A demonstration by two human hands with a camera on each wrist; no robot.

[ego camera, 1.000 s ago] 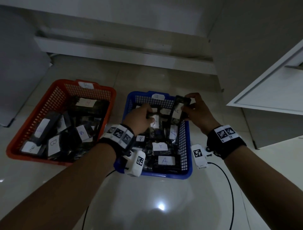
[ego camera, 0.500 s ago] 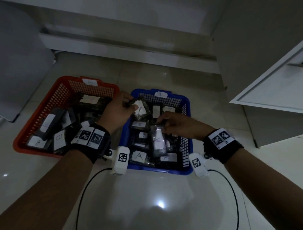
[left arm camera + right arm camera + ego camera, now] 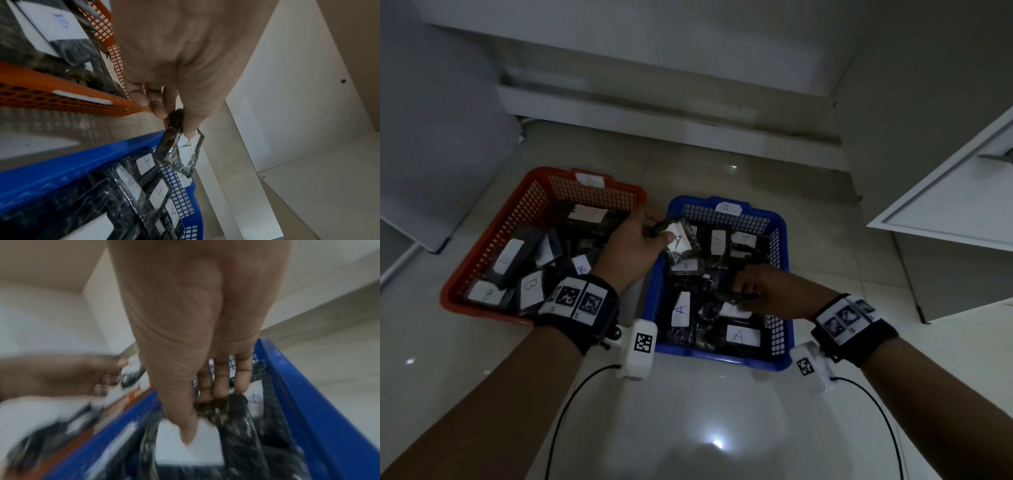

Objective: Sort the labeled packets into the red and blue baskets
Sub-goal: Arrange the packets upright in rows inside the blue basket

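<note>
A red basket point(image 3: 493, 240) tagged B stands left of a blue basket point(image 3: 780, 240) tagged A, both filled with dark packets bearing white labels. My left hand point(image 3: 640, 236) pinches a small dark packet labeled A point(image 3: 681, 240) over the blue basket's near-left corner; in the left wrist view the packet point(image 3: 180, 151) hangs from thumb and fingers above the blue rim point(image 3: 61, 172). My right hand point(image 3: 753, 291) reaches down into the blue basket and grips a dark packet point(image 3: 230, 407) with a white label among the pile; the right wrist view is blurred.
Both baskets sit on a glossy pale tiled floor point(image 3: 688, 428). A white step or ledge point(image 3: 654, 113) runs behind them. A white cabinet door point(image 3: 945, 198) juts in at right, and a grey panel point(image 3: 431, 137) stands at left. Wrist-camera cables trail toward me.
My left hand drew a packet labeled A up toward the blue basket's left side. My right hand dropped from the far rim down into the pile and took hold of another packet.
</note>
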